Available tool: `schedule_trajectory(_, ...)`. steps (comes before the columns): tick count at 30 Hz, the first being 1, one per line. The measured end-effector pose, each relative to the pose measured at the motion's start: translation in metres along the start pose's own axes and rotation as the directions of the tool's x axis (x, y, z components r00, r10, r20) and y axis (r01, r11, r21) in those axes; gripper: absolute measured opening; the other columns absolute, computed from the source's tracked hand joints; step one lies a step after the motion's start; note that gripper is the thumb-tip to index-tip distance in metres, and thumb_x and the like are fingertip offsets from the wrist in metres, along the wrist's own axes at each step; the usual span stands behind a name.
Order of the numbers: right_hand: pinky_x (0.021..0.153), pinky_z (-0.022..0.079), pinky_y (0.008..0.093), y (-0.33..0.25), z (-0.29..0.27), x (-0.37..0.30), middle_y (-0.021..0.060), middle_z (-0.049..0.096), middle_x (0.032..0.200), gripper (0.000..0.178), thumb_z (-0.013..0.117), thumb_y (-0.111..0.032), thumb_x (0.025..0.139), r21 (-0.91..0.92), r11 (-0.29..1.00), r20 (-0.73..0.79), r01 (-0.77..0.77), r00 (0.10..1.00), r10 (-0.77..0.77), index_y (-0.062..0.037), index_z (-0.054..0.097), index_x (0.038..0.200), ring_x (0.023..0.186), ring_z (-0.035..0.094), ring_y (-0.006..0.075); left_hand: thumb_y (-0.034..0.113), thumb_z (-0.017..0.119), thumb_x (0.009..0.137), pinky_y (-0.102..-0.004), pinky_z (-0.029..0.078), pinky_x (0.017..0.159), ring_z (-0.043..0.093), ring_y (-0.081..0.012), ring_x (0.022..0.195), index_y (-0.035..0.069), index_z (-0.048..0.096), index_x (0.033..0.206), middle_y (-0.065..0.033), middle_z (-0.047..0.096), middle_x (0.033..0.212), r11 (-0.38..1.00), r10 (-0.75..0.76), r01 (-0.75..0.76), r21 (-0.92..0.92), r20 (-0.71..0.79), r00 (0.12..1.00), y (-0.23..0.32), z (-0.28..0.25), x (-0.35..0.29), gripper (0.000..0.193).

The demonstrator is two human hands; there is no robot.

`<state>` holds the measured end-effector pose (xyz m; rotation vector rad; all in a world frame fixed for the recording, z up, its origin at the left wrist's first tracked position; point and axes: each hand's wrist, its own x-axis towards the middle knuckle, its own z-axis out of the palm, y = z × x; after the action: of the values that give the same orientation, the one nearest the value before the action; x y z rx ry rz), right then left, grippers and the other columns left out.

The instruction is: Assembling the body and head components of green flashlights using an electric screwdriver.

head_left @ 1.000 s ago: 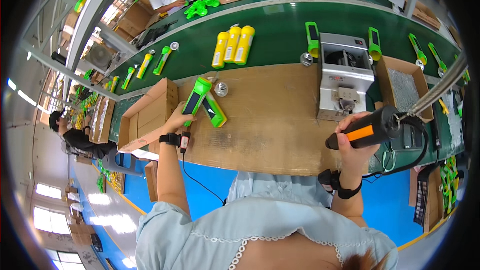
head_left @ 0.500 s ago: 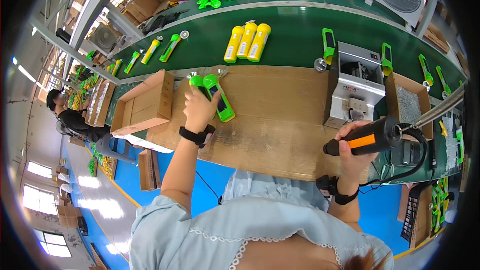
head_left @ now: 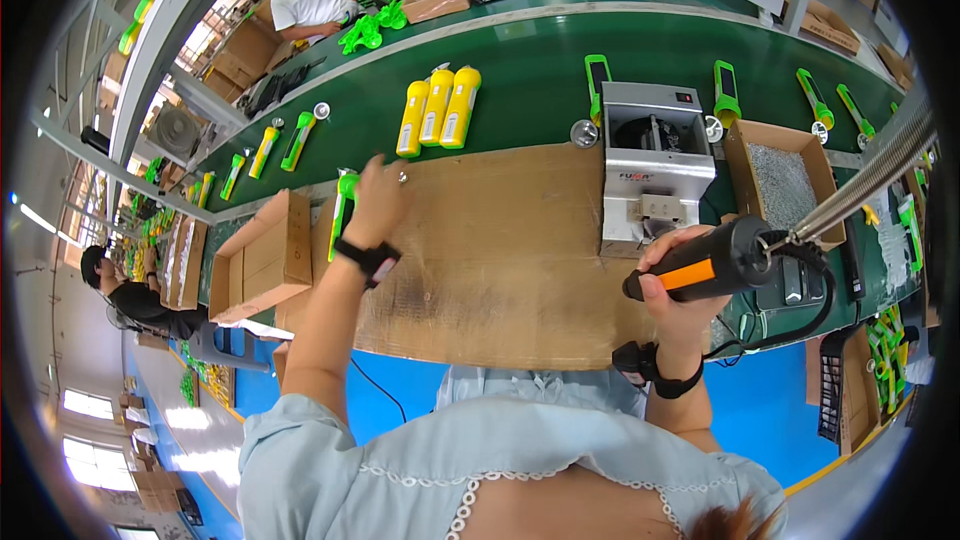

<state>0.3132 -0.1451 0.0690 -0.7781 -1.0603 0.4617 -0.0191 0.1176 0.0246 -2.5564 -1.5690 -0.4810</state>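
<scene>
Head view: an open cardboard box [head_left: 297, 248] sits toward nine o'clock. Beside it is a green flashlight [head_left: 343, 208]; the left hand [head_left: 380, 205] is at its three o'clock, grip unclear. Toward two stands a silver machine [head_left: 655, 170]; near four, the right hand [head_left: 682, 312] clasps a black-and-orange power tool [head_left: 735, 255].

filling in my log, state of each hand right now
Left hand: beside a green torch; whether it holds anything cannot be told.
Right hand: closed around the black tool.
</scene>
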Motion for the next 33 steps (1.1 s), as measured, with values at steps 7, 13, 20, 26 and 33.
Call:
schedule_trajectory(7, 0.065, 0.048, 0.0268, 0.007, 0.005, 0.003, 0.0089, 0.055, 0.087, 0.061, 0.079, 0.005, 0.062, 0.021, 0.999, -0.009, -0.037, 0.999, 0.037, -0.0003, 0.044, 0.111, 0.076, 0.056, 0.0140, 0.068, 0.069, 0.059, -0.0661, 0.036, 0.087, 0.044, -0.0403, 0.118, -0.001, 0.052, 0.122, -0.0183, 0.038, 0.134, 0.815, -0.503, 0.444, 0.372, 0.073, 0.861, 0.084, 0.063, 0.130, 0.095)
schedule_trajectory(13, 0.059, 0.047, 0.0250, 0.009, 0.008, 0.006, 0.0080, 0.054, 0.079, 0.051, 0.078, -0.002, 0.066, -0.053, 0.998, -0.028, -0.020, 0.999, 0.018, -0.0017, 0.045, 0.104, 0.067, 0.055, 0.0145, 0.058, 0.073, 0.051, -0.0335, 0.042, 0.096, 0.053, -0.0329, 0.113, -0.004, 0.047, 0.128, -0.0220, 0.009, 0.147, 0.807, -0.565, 0.582, 0.096, 0.411, 0.716, -0.065, 0.076, 0.173, 0.101)
schedule_trajectory(20, 0.057, 0.047, 0.0247, 0.018, 0.000, 0.005, 0.0077, 0.054, 0.079, 0.052, 0.077, 0.002, 0.065, -0.219, 0.969, 0.002, 0.117, 0.993, -0.119, -0.0005, 0.046, 0.107, 0.067, 0.056, 0.0141, 0.053, 0.072, 0.053, -0.0343, 0.039, 0.095, 0.051, -0.0322, 0.115, -0.006, 0.043, 0.130, -0.0243, 0.052, 0.124, 0.831, -0.471, 0.554, -0.052, 0.465, 0.750, -0.092, 0.074, 0.156, 0.100)
schedule_trajectory(26, 0.059, 0.048, 0.0250, 0.016, -0.004, 0.003, 0.0090, 0.058, 0.080, 0.051, 0.075, 0.006, 0.066, -0.202, 0.979, -0.053, 0.030, 0.998, -0.041, 0.0001, 0.047, 0.108, 0.067, 0.057, 0.0141, 0.033, 0.072, 0.065, -0.0327, 0.044, 0.085, 0.056, -0.0229, 0.097, -0.003, 0.045, 0.125, -0.0140, 0.058, 0.108, 0.801, -0.146, 0.365, -0.475, 0.437, 0.888, -0.008, 0.024, 0.124, 0.075)
schedule_trajectory(33, 0.056, 0.047, 0.0227, 0.016, 0.000, 0.002, 0.0061, 0.060, 0.079, 0.049, 0.080, -0.003, 0.063, -0.123, 0.992, -0.135, -0.006, 0.991, -0.011, 0.0016, 0.053, 0.103, 0.063, 0.055, 0.0093, 0.029, 0.073, 0.068, -0.0279, 0.038, 0.093, 0.052, -0.0209, 0.106, -0.003, 0.045, 0.125, -0.0137, 0.056, 0.113, 0.852, 0.073, 0.261, -0.453, 0.597, 0.799, 0.054, -0.027, 0.025, 0.071)
